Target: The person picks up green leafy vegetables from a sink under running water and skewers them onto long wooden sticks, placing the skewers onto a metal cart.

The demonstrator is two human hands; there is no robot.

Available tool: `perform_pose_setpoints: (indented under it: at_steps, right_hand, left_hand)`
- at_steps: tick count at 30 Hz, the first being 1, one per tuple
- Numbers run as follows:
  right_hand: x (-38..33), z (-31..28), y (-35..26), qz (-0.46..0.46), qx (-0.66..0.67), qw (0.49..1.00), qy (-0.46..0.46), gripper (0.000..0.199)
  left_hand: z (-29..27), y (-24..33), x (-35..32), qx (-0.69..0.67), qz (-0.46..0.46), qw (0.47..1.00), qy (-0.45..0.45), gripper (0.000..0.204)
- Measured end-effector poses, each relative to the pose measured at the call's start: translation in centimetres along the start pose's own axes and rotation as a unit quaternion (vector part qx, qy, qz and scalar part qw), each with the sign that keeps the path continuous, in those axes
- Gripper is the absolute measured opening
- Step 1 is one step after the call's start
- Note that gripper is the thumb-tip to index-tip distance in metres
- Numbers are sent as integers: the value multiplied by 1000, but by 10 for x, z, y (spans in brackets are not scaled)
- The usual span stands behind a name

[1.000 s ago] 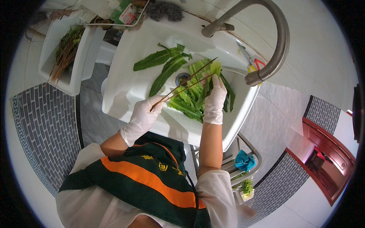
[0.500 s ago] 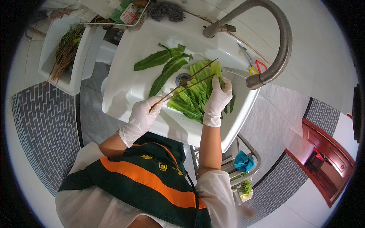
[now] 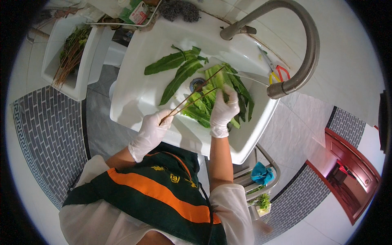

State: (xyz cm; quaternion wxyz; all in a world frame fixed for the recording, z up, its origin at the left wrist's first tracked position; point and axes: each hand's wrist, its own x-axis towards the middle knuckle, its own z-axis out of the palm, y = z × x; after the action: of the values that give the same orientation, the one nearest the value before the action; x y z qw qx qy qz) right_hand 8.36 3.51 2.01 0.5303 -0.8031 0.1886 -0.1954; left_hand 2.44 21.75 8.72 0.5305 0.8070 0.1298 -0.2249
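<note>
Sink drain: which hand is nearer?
Right. The right hand rests on the leaves just beside the drain; the left hand holds thin stems lower-left, farther off.

White rectangular ceramic sink basin (image 3: 139, 98), seen from above, with a round metal drain (image 3: 197, 84) near its middle. Two long dark green leaves (image 3: 173, 67) lie flat on the basin floor left of the drain; a heap of lighter green leafy stalks (image 3: 204, 104) lies right of it, partly covering the drain's edge. A curved grey metal tap (image 3: 304, 45) rises from the basin's far rim and arches over its right side. Red- and yellow-handled scissors (image 3: 275, 71) rest on the white tiled worktop (image 3: 347, 61) just beside the basin. A white rectangular tray (image 3: 83, 83) holding brownish green stems (image 3: 69, 55) stands left of the basin.
</note>
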Motion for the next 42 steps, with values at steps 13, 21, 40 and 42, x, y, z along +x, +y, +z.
perform_pose_setpoints:
  at_steps: [13,21,40,42]
  right_hand:
    - [-58,3,78,12,-10,970,-241,35]
    - [-1,5,135,-45,-419,876,-235,23]
    - [35,-22,10,247,262,930,-77,13]
    - [35,-23,1,247,279,924,-81,13]
  left_hand:
    - [-15,-86,-8,-34,-98,995,7,21]
    - [-19,-67,-12,38,-34,998,26,20]
    - [-9,-2,1,37,111,992,39,19]
    - [-10,0,1,52,102,992,44,18]
